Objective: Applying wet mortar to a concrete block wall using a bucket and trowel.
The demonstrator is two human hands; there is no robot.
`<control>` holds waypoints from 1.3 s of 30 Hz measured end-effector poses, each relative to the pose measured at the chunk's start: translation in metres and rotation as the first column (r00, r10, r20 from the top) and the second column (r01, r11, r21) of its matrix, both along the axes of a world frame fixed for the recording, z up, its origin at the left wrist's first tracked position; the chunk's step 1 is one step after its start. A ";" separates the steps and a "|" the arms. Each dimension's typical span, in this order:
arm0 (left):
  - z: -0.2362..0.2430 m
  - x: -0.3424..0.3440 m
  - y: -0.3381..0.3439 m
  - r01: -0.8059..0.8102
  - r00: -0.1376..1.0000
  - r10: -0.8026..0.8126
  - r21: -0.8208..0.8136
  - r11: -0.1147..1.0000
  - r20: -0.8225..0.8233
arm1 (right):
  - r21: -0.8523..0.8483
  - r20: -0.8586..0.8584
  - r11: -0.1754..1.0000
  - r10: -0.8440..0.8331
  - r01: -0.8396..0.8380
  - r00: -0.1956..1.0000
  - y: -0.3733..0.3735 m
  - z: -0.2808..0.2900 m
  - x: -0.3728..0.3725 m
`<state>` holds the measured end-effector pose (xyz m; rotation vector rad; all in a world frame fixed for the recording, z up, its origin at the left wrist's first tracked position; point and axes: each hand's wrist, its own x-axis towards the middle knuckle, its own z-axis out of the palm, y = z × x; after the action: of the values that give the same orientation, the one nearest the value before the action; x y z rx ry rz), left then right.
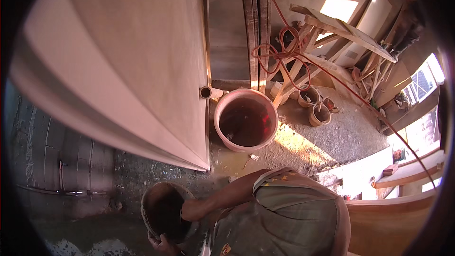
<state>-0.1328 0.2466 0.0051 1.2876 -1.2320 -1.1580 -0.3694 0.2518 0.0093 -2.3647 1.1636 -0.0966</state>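
Low on the left, a round bucket (pixel 148 202) with a dark inside stands tilted towards me. My right hand (pixel 190 210) reaches over its rim from a bent forearm, and its fingers disappear into the dark interior. At the bucket's near edge my left hand (pixel 163 245) grips the rim, fingers wrapped around the outside. Whatever lies inside the bucket is too dark to make out. Farther off, beyond my right arm, a large pinkish tub (pixel 269 138) stands on the floor, with dark contents and a reddish sheen.
A tall pale panel (pixel 156 57) fills the upper left. Beside the tub is a short pipe end (pixel 205 93). A red cable (pixel 279 56) hangs in loops before a wooden trestle (pixel 350 33). Small buckets (pixel 320 115) sit on the rough floor (pixel 350 137).
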 end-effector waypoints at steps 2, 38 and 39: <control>-0.002 0.014 -0.003 -0.067 0.997 0.066 0.043 0.997 0.028 | 0.008 0.026 0.999 -0.046 0.046 0.999 -0.011 0.007 0.001; -0.017 0.052 -0.109 0.166 0.986 -0.139 -0.411 0.896 0.096 | -0.032 0.172 0.867 -0.486 0.498 0.857 -0.083 0.038 0.055; -0.006 0.059 -0.078 0.045 0.999 -0.050 -0.262 0.964 -0.013 | 0.113 0.165 0.903 -0.428 0.414 0.889 -0.081 0.041 0.054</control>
<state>-0.0741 0.1690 -0.0010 1.0520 -1.3579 -1.0002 -0.3154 0.1713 0.0504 -1.9517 1.5369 -0.4062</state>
